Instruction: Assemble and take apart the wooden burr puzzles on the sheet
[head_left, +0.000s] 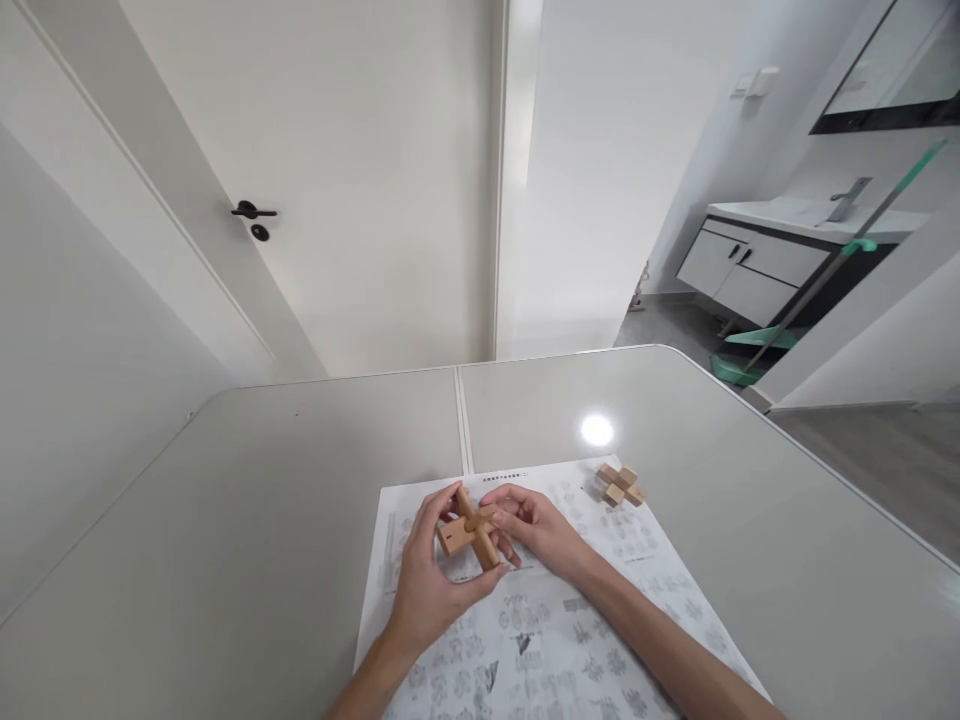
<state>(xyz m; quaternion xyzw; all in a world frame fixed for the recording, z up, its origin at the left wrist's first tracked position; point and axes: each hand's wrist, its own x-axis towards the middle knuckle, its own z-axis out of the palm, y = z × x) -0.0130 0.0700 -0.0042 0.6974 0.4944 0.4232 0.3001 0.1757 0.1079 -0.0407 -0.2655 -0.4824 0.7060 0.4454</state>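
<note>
Between my two hands is a wooden burr puzzle (472,530), its light-brown bars crossing one another. My left hand (427,575) curves around it, with fingers at the upper end of one bar and the thumb at the lower end. On its right side, my right hand (536,525) pinches a bar between thumb and fingers; some of those fingertips are hidden behind the wood. Under both hands lies a large white sheet (555,600) printed with rows of grey puzzle diagrams, too blurred to read. Another crossed wooden puzzle (620,484) rests on the sheet's upper right corner.
The grey table (225,530) has a seam across its middle and rounded far corners. A white door (360,180) with a black handle (253,211) stands beyond it. At the right are a washbasin cabinet (750,260) and a green long-handled dustpan (739,370).
</note>
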